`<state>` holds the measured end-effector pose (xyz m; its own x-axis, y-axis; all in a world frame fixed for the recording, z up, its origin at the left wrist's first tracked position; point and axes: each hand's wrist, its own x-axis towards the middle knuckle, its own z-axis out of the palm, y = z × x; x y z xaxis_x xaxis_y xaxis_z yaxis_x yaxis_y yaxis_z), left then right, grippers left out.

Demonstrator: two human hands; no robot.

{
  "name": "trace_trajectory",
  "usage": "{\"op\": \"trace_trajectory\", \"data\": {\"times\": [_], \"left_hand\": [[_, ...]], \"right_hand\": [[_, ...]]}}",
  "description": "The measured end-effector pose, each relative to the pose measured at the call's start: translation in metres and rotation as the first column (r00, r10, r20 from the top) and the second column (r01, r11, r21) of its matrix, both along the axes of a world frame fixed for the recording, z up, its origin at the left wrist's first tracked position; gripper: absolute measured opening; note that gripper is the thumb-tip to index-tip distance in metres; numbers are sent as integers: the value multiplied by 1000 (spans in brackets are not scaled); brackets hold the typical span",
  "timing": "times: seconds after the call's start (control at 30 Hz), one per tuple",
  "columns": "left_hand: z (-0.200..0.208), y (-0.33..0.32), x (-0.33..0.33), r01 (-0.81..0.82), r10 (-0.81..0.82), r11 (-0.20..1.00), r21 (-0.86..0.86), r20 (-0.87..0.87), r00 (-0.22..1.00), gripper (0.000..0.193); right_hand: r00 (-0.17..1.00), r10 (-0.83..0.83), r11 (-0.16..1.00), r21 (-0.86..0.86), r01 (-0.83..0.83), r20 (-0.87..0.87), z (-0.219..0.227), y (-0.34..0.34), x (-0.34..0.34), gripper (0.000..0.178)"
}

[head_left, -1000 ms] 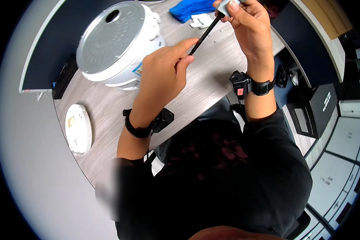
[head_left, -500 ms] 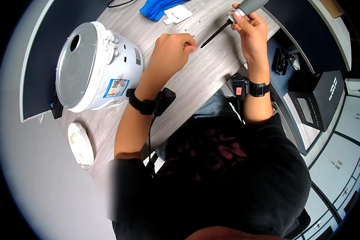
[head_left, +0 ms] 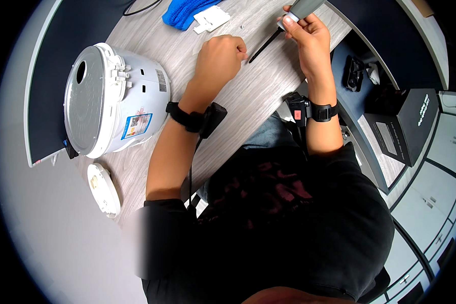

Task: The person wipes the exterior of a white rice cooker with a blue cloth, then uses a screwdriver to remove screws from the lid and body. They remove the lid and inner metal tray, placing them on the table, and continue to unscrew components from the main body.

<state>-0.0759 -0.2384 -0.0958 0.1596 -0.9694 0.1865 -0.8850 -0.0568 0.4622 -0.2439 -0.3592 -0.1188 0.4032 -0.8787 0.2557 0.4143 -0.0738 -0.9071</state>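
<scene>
My right hand [head_left: 311,43] grips a screwdriver [head_left: 265,45] by its grey handle, thumb along the collar. Its long black shaft slants down to the left, and the tip ends just beside my left fingers. My left hand [head_left: 219,58] hovers over the table with its fingers curled and pressed together. What they hold, if anything, is hidden. To the left of that hand, a white appliance body [head_left: 139,104] that looks like a rice cooker rests with its grey round face turned left. A tiny loose piece [head_left: 241,27] lies beyond my left hand.
A white oval cover [head_left: 103,190] lies at the table's left edge. Blue knitted cloth [head_left: 190,12] and a white flat piece [head_left: 211,19] are at the back. Dark partitions [head_left: 66,45] border the table [head_left: 261,96]. At right stands a black box [head_left: 403,124].
The view has turned slightly, shifting the cooker and cloth within it. The screwdriver tip is a little closer to my left fingers. Two tiny pieces near my left hand are no longer visible.
</scene>
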Motion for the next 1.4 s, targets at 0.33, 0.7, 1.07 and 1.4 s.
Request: {"op": "trace_trajectory", "data": {"times": [0.33, 0.7, 1.07, 1.4], "left_hand": [[25, 34, 1, -3, 0, 998, -59, -43, 999, 25], [131, 181, -2, -69, 41, 950, -303, -99, 994, 28], [151, 285, 87, -320, 366, 825, -466, 8, 931, 51], [130, 283, 108, -270, 334, 827, -493, 45, 942, 43]], "right_hand": [[999, 15, 1000, 17, -14, -35, 15, 11, 0, 30], [920, 385, 819, -435, -375, -69, 104, 85, 67, 26], [716, 570, 448, -577, -682, -403, 161, 185, 126, 32], [705, 554, 519, -479, -708, -442, 159, 185, 131, 22]]}}
